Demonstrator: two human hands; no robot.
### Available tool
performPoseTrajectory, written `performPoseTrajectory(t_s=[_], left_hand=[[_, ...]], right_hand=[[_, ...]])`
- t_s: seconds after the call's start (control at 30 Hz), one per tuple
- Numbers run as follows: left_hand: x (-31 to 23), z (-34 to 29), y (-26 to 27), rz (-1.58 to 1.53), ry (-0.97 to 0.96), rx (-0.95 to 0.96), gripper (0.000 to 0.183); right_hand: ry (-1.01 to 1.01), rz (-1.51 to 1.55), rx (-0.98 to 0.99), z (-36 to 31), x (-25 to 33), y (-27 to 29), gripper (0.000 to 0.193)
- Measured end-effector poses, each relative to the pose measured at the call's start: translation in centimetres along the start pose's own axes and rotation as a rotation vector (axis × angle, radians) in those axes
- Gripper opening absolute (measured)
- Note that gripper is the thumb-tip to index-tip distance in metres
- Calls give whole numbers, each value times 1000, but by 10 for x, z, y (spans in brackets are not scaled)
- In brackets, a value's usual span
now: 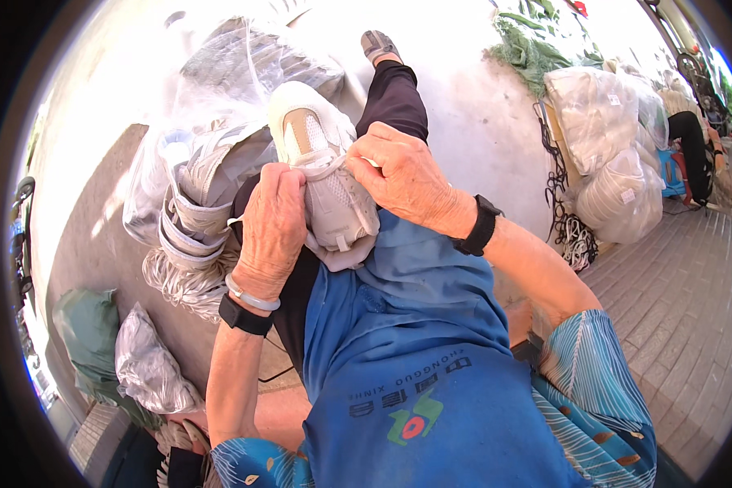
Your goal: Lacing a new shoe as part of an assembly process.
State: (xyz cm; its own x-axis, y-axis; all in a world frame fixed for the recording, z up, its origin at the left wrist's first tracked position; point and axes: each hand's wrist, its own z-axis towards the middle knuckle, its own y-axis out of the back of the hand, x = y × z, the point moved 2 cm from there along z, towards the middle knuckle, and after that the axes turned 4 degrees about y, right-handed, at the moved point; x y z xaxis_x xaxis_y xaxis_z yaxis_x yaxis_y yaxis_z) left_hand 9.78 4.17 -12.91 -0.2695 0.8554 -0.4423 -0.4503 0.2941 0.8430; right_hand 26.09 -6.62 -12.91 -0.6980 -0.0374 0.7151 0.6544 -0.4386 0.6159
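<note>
A pale grey and white sneaker upper (337,207) lies across my lap with its toe pointing away from me. A light lace (324,167) crosses its tongue. My left hand (272,224) is closed at the left side of the lace, thumb and fingers pinched together. Opposite it, my right hand (403,175) pinches the lace at the right side, with its fingers curled. The fingertips hide the very ends of what they hold. Under the shoe is a blue apron (431,301) over my dark trousers.
To the left are nested grey shoe uppers (199,215), a bundle of pale laces (183,281), a green bag (89,333) and a clear bag (150,366). Plastic bags of shoe parts (598,114) and dark laces (577,240) lie right, near a seated person (691,154).
</note>
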Motion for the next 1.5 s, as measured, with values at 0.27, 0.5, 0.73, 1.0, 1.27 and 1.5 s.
performPoseTrajectory(t_s=[0.27, 0.5, 0.73, 1.0, 1.27, 1.5], left_hand=[[-2, -10, -2, -93, 266, -78, 15], [-2, -15, 0, -243, 470, -57, 13], [9, -17, -2, -234, 384, -80, 13], [-14, -4, 9, 27, 216, 5, 14], [-3, 0, 9, 84, 9, 22, 11], [-33, 3, 18, -284, 62, -10, 16]], right_hand=[[-135, 134, 19, 2, -10, 1, 11], [-45, 25, 129, 8, -3, 7, 15], [-180, 125, 175, 21, -8, 0, 19], [66, -328, 32, 1, 14, -1, 17], [237, -676, 51, -10, 39, -9, 27], [81, -401, 235, -8, 10, -11, 20]])
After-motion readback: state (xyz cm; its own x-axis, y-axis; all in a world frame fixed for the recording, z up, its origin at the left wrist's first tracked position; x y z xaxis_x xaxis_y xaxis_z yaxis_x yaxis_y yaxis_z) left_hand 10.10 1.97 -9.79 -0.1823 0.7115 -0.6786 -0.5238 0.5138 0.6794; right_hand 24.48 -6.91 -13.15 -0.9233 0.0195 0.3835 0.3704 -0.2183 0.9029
